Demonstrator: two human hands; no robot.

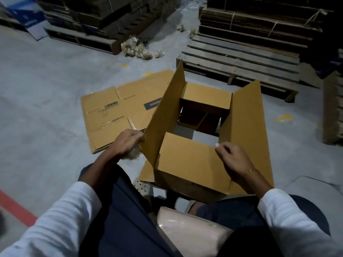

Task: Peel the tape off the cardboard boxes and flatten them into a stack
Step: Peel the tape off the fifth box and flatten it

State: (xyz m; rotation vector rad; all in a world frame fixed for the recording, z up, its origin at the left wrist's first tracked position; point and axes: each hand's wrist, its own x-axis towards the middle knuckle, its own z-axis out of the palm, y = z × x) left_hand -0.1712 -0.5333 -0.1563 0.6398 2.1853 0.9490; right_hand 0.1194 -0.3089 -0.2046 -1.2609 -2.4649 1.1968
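**Between our knees: one open box, both hands at its flaps**

Between our knees, on the grey concrete floor (37, 93), stands the open brown cardboard box (187, 164), all four top flaps spread outward. Our left hand (128, 143) grips the near corner of the tall left flap (165, 115), fingers curled round its edge, and the same hand seems to hold a crumpled wad of clear peeled tape (132, 153) beneath it. Our right hand (233, 160) rests over the seam where the near flap meets the wide right flap (246, 123); its fingers are loosely bent with the tips on the cardboard, and we cannot tell whether they pinch anything.

Looking down into the box, we see no contents. Its bottom appears open: dark lower flaps hang at the far side and a patch of floor shows through nearer to us.

Just left of the box, touching or passing behind the raised flap, lies a flattened brown printed carton (118, 112) on the floor, well within reach of our left hand. Farther off sit balls of crumpled tape (137, 48), a bare wooden pallet (241, 58), and bundles of tied flattened cardboard (259, 17) stacked on pallets.
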